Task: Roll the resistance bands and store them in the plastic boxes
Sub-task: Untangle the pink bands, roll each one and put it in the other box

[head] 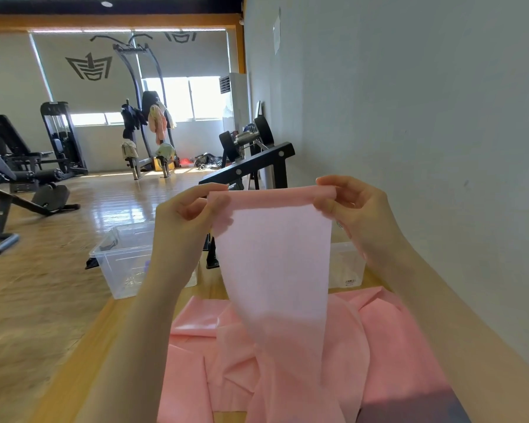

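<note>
Up high, fingers (196,209) pinching pink band (275,254)

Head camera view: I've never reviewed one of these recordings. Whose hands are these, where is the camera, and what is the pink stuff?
No machine here: a person wears a camera on the head, looking forward and down, so the arms reaching in are their own. The left hand and right hand each pinch a top corner of a pink resistance band, holding it up so it hangs down. Its top edge looks folded over, perhaps the start of a roll. More pink band material lies crumpled on the wooden table. Behind it stand two clear plastic boxes, one left, one right. Beyond is a gym with weight machines.
</note>
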